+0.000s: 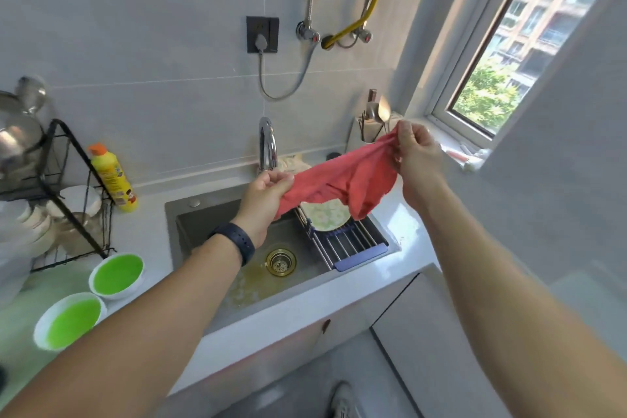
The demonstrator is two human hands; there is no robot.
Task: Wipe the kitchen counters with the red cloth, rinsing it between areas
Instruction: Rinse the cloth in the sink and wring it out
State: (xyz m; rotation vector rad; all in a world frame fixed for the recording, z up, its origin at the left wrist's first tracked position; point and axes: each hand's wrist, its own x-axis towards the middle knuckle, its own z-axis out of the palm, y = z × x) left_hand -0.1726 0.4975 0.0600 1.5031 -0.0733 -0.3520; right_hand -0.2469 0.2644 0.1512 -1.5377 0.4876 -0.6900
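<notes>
Both hands pinch the cloth (342,185), stretched between them above the sink (217,224): left hand (263,198) at its 9 o'clock end, right hand (415,154) at its 2 o'clock end. No water runs from the tap (268,142). Best to spread it flat, fold it into a pad, then wipe the surface (403,224) in overlapping strokes.

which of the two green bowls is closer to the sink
The upper green bowl, the one just below the black dish rack. It sits nearer the sink; the other green bowl lies further left and toward the counter's front edge.
</notes>
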